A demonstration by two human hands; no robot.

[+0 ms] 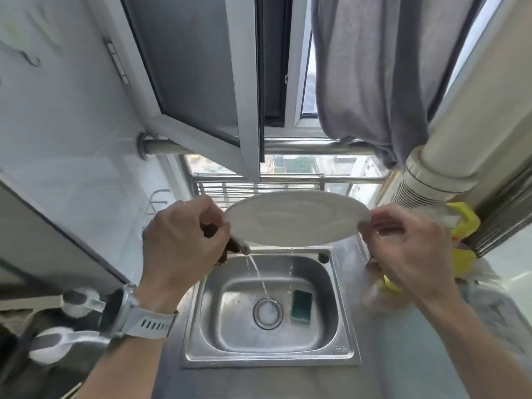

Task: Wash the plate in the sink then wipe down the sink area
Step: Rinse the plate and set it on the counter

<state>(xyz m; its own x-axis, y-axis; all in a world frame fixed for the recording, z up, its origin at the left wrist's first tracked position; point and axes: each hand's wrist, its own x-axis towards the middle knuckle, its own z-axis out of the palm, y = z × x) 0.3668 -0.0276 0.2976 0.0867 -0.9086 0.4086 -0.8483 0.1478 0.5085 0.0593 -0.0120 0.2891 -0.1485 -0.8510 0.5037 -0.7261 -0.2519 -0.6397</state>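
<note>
Left hand (178, 240), watch (135, 315) on the wrist, fingers curled, pinching the left edge of the plate (296, 218); the thumb lies over the rim, the fingertips are hidden behind and under it. The plate, white and round, is held level in the air between the two hands, above the back of the sink (201, 349). Right hand (408, 249), fingers curled, pinching the right edge of the plate between thumb and fingertips. The hands are thus well apart, one at each end of the plate, both clamped on it.

Below the left hand's fingers, a tap (237, 247), mostly covered by that hand and the plate, sends a thin stream of water (259, 275) slanting down to the drain (267, 312). A second, fainter trickle falls from the plate's lower edge. A green sponge (300, 306) lies in the basin just beside the drain, below and between the hands.

Behind the right hand, a yellow object (465, 226) is largely hidden by that hand; its kind cannot be told. The counter (403, 341) below the right forearm is blurred, and a pale object there cannot be identified. Left of the left wrist, two white and grey utensils (57, 341) are partly cut off by the forearm.
</note>
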